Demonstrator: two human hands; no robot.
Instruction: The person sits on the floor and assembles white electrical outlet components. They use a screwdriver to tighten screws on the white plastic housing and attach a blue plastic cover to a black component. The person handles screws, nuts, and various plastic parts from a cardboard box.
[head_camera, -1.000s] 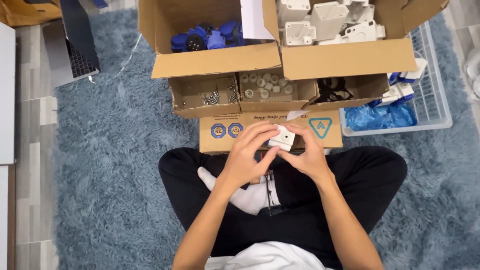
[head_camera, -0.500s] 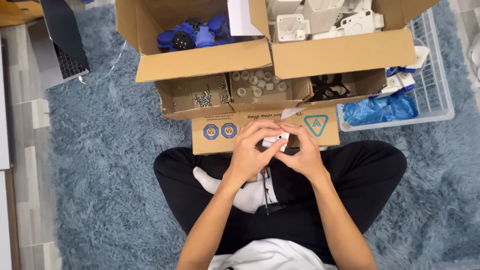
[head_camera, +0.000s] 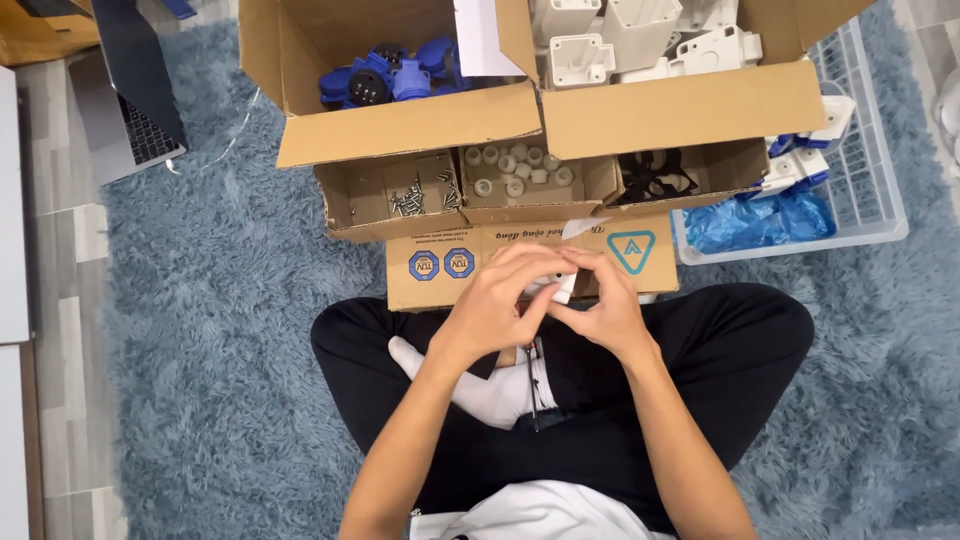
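both hands meet over the lap, just in front of the flat carton. left hand (head_camera: 492, 305) is curled, its fingers closed over a small white part (head_camera: 556, 289), which shows only as a sliver between the two hands. right hand (head_camera: 603, 310) is curled too, fingertips pinching the same part from the other side. what the fingers do on it is hidden, so i cannot tell if something is being pressed in or turned.

head view, farther out: flat carton (head_camera: 530, 262) lies against the knees. behind it, a tray of screws (head_camera: 392, 201), a tray of white caps (head_camera: 520, 180) and a tray of black pieces (head_camera: 655, 178) stand side by side. beyond those, a big box of blue plugs (head_camera: 395, 80) and a big box of white housings (head_camera: 640, 45). a wire basket (head_camera: 880, 190) with a blue bag (head_camera: 760, 220) sits at the person's right, a laptop (head_camera: 130, 110) well apart at the left, all on a blue rug (head_camera: 200, 330).

judging from this, the step goes best with the part kept low over the lap, held firm by one hand while the other works, so any dropped bit lands on the legs and not in the shaggy rug.
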